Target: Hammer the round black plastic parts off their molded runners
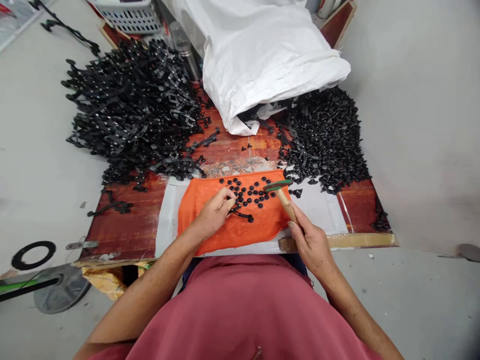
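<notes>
My left hand has its thumb and fingertips pinched on a black plastic strip part with round knobs, over an orange cloth. The fingers partly hide that part. In my right hand is the wooden handle of a hammer with a narrow green head. The hammer head hovers or rests above the cloth's right side; I cannot tell whether it touches. Several small round black caps lie spread on the cloth between the two hands.
A large heap of black strip parts rises at the left of the red-brown wooden table. A pile of small black pieces lies at the right. Behind stand a white sack, a metal flask and a grey basket.
</notes>
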Motion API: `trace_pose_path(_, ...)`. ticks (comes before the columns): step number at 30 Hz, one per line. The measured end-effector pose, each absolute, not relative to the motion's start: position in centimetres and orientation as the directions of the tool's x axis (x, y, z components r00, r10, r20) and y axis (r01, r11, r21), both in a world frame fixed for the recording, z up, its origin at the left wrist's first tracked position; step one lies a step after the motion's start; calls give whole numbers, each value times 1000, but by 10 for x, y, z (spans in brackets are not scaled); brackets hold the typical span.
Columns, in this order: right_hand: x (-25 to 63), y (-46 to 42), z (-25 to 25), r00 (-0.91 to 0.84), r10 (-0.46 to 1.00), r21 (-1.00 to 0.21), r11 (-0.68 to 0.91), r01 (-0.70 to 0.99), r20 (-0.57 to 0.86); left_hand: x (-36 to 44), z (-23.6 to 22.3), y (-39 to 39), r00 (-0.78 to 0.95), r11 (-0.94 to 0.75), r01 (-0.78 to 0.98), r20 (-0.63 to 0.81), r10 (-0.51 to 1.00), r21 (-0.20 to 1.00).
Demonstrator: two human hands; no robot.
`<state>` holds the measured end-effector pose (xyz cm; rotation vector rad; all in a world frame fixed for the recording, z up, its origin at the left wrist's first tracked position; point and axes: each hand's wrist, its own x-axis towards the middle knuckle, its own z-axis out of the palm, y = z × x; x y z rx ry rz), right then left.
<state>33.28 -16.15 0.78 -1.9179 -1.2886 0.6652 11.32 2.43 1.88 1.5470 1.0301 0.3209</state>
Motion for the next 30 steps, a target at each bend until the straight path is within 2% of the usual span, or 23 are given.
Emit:
trace_pose_path(8,335,-163,0,351,936,-778,-232,584,-16,114,15,25,552,-62,532,-290,782,845)
trace_pose_path(11,335,-159,16,296,955,-695,-229,682,-25,114,15,26,548,-70,546,-293,784,835)
trace_pose_path(15,334,-150,45,138,990,-563,-113,819,2,113,14,27,537,-79,556,-286,793,827)
trace_pose_path(19,327,-140,54,70,994,-513,-18,858,83,114,16,26,536,-86,566,-287,794,820)
trace_pose_path(24,319,-131,43,12,998,-346,-33,937,-63,115,18,26,536,-118,590,-279,797,799)
trace_pose_path(28,320,-132,39,42,999,-401,-32,916,17,116,18,26,547,-126,583,-273,791,803)
trace_pose_path(30,321,-133,38,53,999,-376,-52,925,-9,117,18,26,543,-127,592,-278,793,796)
